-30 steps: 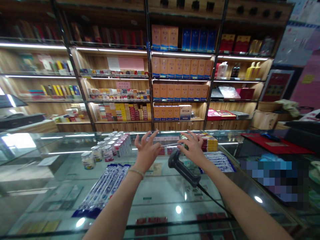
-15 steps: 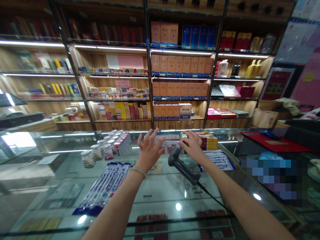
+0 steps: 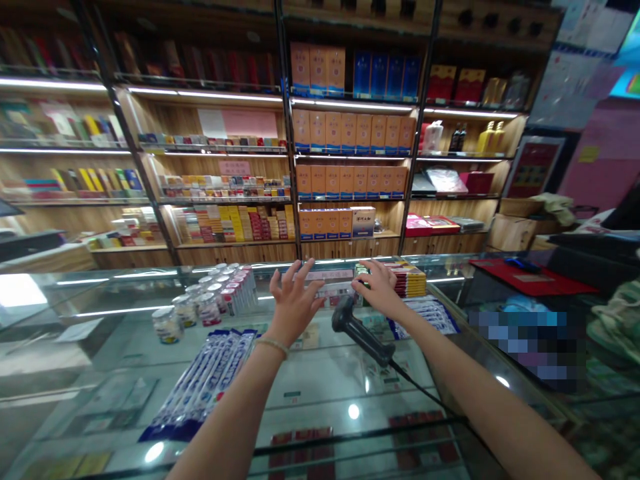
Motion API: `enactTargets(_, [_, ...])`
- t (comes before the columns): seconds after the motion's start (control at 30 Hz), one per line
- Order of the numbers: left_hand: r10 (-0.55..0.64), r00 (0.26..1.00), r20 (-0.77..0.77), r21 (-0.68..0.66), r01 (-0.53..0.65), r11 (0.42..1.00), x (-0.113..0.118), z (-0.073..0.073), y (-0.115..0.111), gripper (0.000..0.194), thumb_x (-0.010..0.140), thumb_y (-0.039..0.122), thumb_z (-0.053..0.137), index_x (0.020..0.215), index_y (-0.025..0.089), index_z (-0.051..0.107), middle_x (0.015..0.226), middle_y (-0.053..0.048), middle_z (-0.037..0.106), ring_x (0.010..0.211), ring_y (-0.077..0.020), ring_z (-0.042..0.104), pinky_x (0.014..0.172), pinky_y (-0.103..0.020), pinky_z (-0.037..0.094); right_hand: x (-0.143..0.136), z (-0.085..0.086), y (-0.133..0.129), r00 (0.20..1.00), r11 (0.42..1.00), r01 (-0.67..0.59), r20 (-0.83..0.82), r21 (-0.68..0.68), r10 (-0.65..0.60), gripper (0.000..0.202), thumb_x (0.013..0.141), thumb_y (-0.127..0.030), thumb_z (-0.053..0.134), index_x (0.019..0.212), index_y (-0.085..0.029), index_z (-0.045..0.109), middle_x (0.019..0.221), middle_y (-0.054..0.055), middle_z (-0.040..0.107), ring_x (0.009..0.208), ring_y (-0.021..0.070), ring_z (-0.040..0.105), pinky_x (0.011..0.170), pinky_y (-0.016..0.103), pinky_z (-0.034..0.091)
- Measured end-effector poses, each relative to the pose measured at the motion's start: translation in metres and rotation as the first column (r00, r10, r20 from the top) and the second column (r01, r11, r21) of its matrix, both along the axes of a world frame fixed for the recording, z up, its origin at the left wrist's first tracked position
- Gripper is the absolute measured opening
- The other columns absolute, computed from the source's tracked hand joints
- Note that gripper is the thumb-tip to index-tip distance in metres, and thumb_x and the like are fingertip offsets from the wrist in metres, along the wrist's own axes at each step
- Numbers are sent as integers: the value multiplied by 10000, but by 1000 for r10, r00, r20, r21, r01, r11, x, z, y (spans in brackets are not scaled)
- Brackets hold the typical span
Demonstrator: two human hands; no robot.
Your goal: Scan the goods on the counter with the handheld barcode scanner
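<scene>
My left hand (image 3: 295, 301) is held over the glass counter (image 3: 320, 380) with its fingers spread and nothing in it. At the green and red-yellow packs (image 3: 411, 280) is my right hand (image 3: 379, 288), fingers apart, near or touching the closest ones; contact is hard to tell. A black barcode scanner (image 3: 363, 333) with a cable lies between my forearms. Left of my left wrist is a row of blue-white sachets (image 3: 205, 380); more sachets (image 3: 430, 317) lie beyond my right forearm. Small jars (image 3: 197, 307) and white-red tubes (image 3: 237, 293) stand in rows behind.
Shelves with orange boxes (image 3: 350, 181), blue boxes (image 3: 386, 75) and small cartons (image 3: 245, 223) line the back wall. On the right are a red mat (image 3: 530, 277) with a dark object on it and a wooden box (image 3: 510, 232). Red packs (image 3: 303, 447) show beneath the glass.
The view has turned slightly to the right, so the shelves and counter goods sit further left. Both hands keep nearly the same pose, with fingers still apart.
</scene>
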State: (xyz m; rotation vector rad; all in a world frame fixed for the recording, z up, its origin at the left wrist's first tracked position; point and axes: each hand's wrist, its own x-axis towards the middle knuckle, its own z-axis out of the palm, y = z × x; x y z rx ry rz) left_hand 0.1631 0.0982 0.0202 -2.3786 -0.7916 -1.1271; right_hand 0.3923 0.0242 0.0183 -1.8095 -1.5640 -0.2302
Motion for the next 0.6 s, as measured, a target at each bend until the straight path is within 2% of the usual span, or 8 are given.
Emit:
enactTargets(0.07, [-2,1000,31,43,0,999,0,-1,3,229,854,368,731,1078,324,710,1597,-38,462,1479,-333,360,1235,-576,39,-1,6,-2,999,1000,16,46,-13,-16,248,962,-462,560,994,-325,764,1529,13,516,1474,310,309,1170,589,200])
enactTargets(0.13, [5,997,72,95,-12,995,-1,-2,7,228,841,356,751,1062,317,713,1579,-46,484,1464,-329,377,1230,-568,47,-3,10,-7,993,999,52,107,-5,-52,296,961,-482,559,1162,-339,722,1564,40,473,1490,315,288,1176,592,200])
enactTargets(0.23, [25,991,128,131,-42,990,-3,-3,11,226,831,327,763,1051,312,715,1561,-55,503,1450,-327,389,1221,-567,67,-8,11,-18,968,988,152,197,23,-154,496,956,-526,554,1417,-346,568,1633,93,361,1516,357,236,1163,622,216])
enactTargets(0.3, [39,988,149,113,-56,992,-4,-2,12,237,829,309,760,1062,316,713,1568,-56,491,1453,-331,380,1215,-580,78,-12,9,-25,945,978,205,256,28,-205,604,943,-565,559,1499,-343,482,1658,116,303,1530,394,190,1154,642,223])
enactTargets(0.47, [61,984,169,20,-65,998,-6,0,11,235,826,309,755,1058,317,715,1594,-60,454,1472,-350,348,1199,-622,105,-23,3,-40,913,969,246,343,-29,-222,662,935,-604,554,1532,-338,441,1677,117,262,1545,397,156,1175,622,209])
enactTargets(0.6, [76,985,156,-14,-75,997,-7,0,10,249,816,307,763,1061,312,721,1605,-69,438,1476,-361,343,1189,-635,126,-34,3,-47,918,958,273,321,-91,-231,690,910,-657,564,1477,-267,515,1684,153,241,1558,384,144,1193,629,171])
